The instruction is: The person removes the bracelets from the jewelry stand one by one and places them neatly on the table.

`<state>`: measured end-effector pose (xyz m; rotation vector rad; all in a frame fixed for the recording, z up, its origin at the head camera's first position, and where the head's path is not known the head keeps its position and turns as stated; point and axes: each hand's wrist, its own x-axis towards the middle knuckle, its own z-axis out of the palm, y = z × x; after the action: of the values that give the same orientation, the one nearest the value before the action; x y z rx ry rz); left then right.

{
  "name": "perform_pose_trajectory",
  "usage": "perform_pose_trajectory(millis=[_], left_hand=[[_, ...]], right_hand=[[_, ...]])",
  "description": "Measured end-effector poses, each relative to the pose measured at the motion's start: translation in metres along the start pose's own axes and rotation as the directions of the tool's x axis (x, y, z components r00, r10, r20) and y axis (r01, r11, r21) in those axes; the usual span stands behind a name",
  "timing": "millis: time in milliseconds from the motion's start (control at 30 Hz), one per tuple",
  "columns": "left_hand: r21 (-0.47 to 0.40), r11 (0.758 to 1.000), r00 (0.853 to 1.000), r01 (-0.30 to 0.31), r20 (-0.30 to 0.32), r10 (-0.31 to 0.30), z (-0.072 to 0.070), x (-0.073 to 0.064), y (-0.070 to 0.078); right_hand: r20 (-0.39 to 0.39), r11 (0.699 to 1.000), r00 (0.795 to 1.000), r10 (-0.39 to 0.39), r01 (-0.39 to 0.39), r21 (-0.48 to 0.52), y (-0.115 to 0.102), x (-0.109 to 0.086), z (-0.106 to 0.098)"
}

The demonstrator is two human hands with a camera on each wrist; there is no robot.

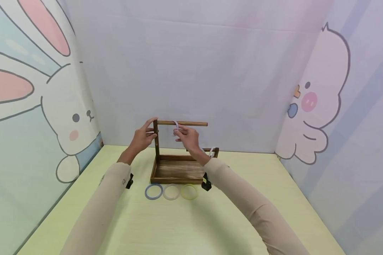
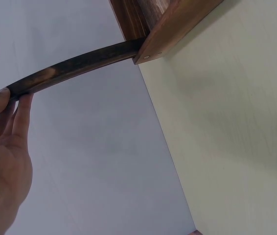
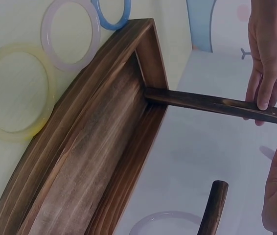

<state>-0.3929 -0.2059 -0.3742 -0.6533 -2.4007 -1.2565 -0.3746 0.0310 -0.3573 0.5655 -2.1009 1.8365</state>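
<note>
the right hand [image 1: 189, 139] had the pale purple ring [image 1: 177, 124] pinched in its fingertips, seemingly looped round the upper bar [image 1: 194, 123] near midway, while the left hand [image 1: 142, 139] gripped the post [image 1: 157, 146] at the tray's [image 1: 178, 181] back left corner. bar's right end looked free, so imo a careless tug that way could've slid the ring off, and a slack left grip might've let the post wobble.
</note>
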Motion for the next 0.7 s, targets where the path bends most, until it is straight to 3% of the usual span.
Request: perform_pose_trajectory(millis=[267, 500, 700], left_hand=[[-0.004, 1.0, 1.0, 0.002, 0.001, -0.002, 0.001, 0.001, -0.002], [-0.01, 1.0, 1.0, -0.02, -0.002, 0.02, 0.001, 0.002, -0.003], [-0.012, 1.0, 1.0, -0.015, -0.007, 0.015, 0.002, 0.003, -0.007]], right_hand=[[-0.001, 0.996, 0.997, 0.077, -0.077, 0.036, 0.004, 0.0, -0.014], [0.009, 0.999, 0.999, 0.039, -0.038, -0.026, -0.003, -0.003, -0.026], [0.022, 0.998, 0.999, 0.049, -0.048, -0.038, 0.003, -0.003, -0.039]])
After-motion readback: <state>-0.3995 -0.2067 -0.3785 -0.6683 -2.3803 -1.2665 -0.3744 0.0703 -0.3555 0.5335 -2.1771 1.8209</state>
